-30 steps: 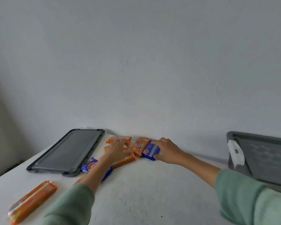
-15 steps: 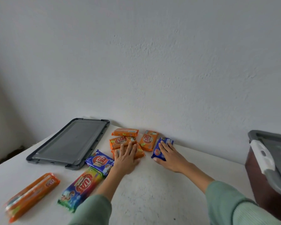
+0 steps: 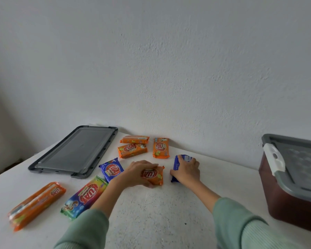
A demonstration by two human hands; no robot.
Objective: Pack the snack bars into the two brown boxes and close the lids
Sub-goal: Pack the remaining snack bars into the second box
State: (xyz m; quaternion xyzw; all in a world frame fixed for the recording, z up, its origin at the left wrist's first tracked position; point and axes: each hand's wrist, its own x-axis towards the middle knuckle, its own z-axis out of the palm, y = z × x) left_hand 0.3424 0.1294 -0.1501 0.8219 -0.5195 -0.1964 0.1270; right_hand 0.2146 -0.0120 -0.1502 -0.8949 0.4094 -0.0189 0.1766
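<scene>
From the head camera, the left hand [image 3: 138,174] curls its fingers and thumb round a small orange-wrapped snack bar [image 3: 153,175], which lies on the white speckled table [image 3: 151,216] near the middle. Just to the right of that grip, the right hand [image 3: 187,170] covers a small blue-wrapped snack bar [image 3: 184,157], fingers bent over its far end and thumb at its near edge, so the bar is held against the table; the two held bars are close but apart. Beyond the left hand's grip, towards the white wall [image 3: 169,69], lie three more orange snack bars [image 3: 132,150], apart from one another. Just left of that grip a second blue snack bar [image 3: 112,169] lies flat, with a long multicoloured snack pack [image 3: 84,196] beside it, nearer the green sleeve [image 3: 86,230]. Farther left lies a long orange snack pack [image 3: 36,205]. Beyond these a dark grey plastic lid [image 3: 75,153] lies flat. Well to the right of the right hand's grip stands a brown plastic box [image 3: 291,200] with a grey lid [image 3: 298,164] on top and a white latch [image 3: 275,159] at its end.
</scene>
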